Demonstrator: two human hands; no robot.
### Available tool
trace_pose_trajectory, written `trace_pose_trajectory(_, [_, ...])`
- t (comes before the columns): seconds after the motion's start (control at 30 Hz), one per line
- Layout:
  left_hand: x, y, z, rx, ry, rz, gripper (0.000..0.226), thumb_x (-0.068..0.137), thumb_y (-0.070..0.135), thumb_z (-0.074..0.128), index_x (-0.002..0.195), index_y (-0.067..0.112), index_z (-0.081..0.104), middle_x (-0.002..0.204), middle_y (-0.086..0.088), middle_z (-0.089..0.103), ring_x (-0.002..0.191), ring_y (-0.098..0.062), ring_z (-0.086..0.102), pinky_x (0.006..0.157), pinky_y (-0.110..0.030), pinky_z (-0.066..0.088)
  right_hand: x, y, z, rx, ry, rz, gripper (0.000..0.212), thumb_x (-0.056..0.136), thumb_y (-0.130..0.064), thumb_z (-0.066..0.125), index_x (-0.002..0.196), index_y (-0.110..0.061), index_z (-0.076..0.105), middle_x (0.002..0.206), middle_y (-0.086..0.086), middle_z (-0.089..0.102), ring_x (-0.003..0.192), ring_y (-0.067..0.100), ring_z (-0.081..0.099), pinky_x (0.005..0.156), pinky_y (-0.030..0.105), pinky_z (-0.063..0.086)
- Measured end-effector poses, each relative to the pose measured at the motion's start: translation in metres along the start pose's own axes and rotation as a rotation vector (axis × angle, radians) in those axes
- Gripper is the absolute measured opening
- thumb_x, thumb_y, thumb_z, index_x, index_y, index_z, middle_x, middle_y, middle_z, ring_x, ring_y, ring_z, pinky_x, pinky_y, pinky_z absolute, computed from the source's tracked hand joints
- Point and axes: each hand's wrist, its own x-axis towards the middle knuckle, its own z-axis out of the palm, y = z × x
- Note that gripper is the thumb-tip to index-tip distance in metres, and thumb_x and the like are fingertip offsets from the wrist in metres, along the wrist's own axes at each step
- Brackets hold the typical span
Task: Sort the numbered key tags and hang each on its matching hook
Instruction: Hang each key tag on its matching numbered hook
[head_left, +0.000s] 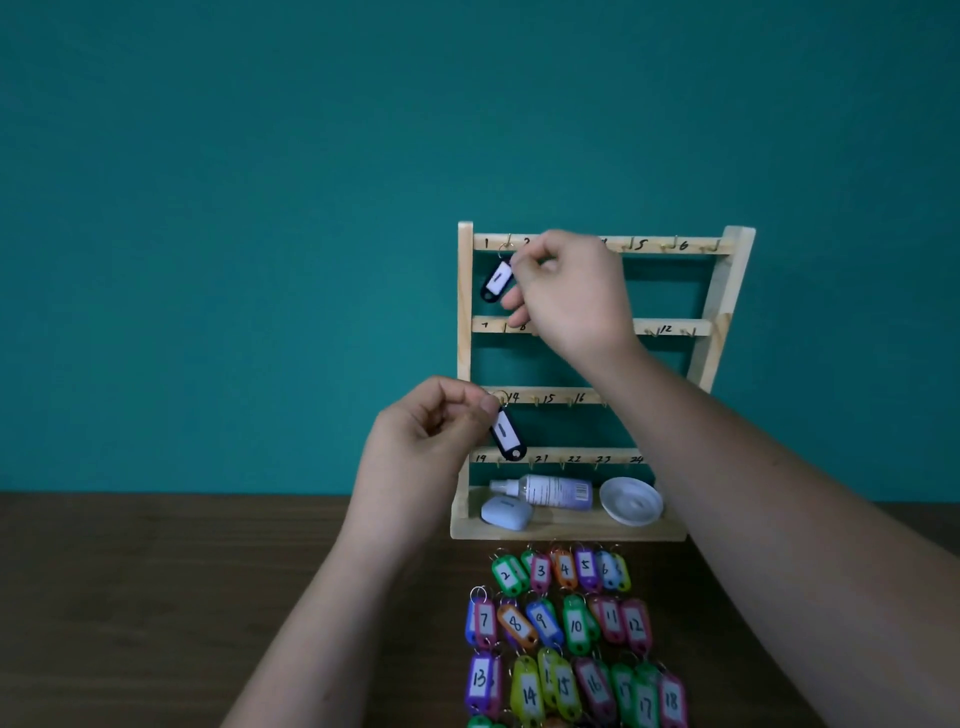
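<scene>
Coloured numbered tags (566, 623) lie in rows on the bench (156, 597) before the key rack (465, 312); its tray (566, 532) holds a sideways spray bottle (556, 491), dish (631, 501) and case (506, 512). Left hand (426, 431) pinches a black tag (506, 434) hanging near-upright at the rack's third rail; right hand (571, 291) pinches a second black tag (497, 280), slanting down-left, at hook 1 (508, 243)

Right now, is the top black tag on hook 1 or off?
On, it seems: the top tag has its ring over hook 1, right hand pinching it.
</scene>
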Motion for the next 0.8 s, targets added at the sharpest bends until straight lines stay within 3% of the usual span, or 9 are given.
trace_pose_trajectory(0.13, [0.002,0.003,-0.002,-0.006,0.012,0.008,0.008,0.099,0.026,0.074,0.092,0.025,0.077,0.083,0.003,0.076,0.075,0.001,0.066,0.062,-0.006,0.044,-0.021,0.008,-0.008,-0.007,-0.028,-0.005,0.018,0.104,-0.027,0.059,0.091,-0.023,0.071,0.071,-0.004,0.077,0.058,0.013,0.074,0.062,0.04,0.063])
trace_pose_trajectory(0.3, [0.006,0.005,-0.008,-0.032,0.065,0.033,0.009,0.099,0.03,0.073,0.092,0.026,0.076,0.084,0.01,0.073,0.075,0.002,0.062,0.065,-0.008,0.045,-0.068,0.009,-0.011,0.18,-0.365,0.04,0.031,0.104,-0.05,0.06,0.094,-0.026,0.078,0.086,-0.006,0.079,0.077,0.011,0.076,0.064,0.03,0.057])
trace_pose_trajectory(0.4, [0.006,0.005,-0.012,-0.056,0.1,0.024,0.01,0.099,0.034,0.073,0.094,0.026,0.076,0.087,0.012,0.073,0.077,0.003,0.062,0.071,-0.018,0.046,-0.087,0.012,-0.011,0.26,-0.452,0.045,0.028,0.104,-0.048,0.065,0.097,-0.026,0.08,0.086,-0.004,0.078,0.075,0.007,0.072,0.063,0.025,0.057])
trace_pose_trajectory(0.57, [0.005,0.006,-0.013,-0.081,0.115,0.021,0.009,0.099,0.032,0.072,0.095,0.026,0.076,0.089,0.011,0.073,0.079,0.002,0.062,0.074,-0.025,0.044,-0.098,0.015,-0.003,0.354,-0.432,0.094,0.015,0.105,-0.03,0.069,0.101,-0.021,0.081,0.089,0.0,0.078,0.078,0.011,0.074,0.062,0.028,0.057])
trace_pose_trajectory(0.7, [0.003,0.006,-0.015,-0.08,0.137,0.004,0.01,0.098,0.034,0.073,0.099,0.025,0.076,0.091,0.006,0.073,0.079,0.0,0.061,0.068,-0.013,0.047,-0.096,0.013,0.003,0.31,-0.376,0.074,0.016,0.103,-0.031,0.07,0.093,-0.025,0.08,0.084,0.0,0.077,0.072,0.012,0.071,0.061,0.031,0.06])
trace_pose_trajectory(0.8, [0.002,0.005,-0.018,-0.083,0.158,-0.044,0.014,0.098,0.037,0.072,0.102,0.024,0.076,0.099,-0.001,0.077,0.079,0.0,0.063,0.071,-0.018,0.047,-0.082,0.006,0.002,0.208,-0.29,0.032,0.017,0.101,-0.033,0.071,0.087,-0.026,0.079,0.08,-0.003,0.076,0.066,0.009,0.069,0.057,0.028,0.058])
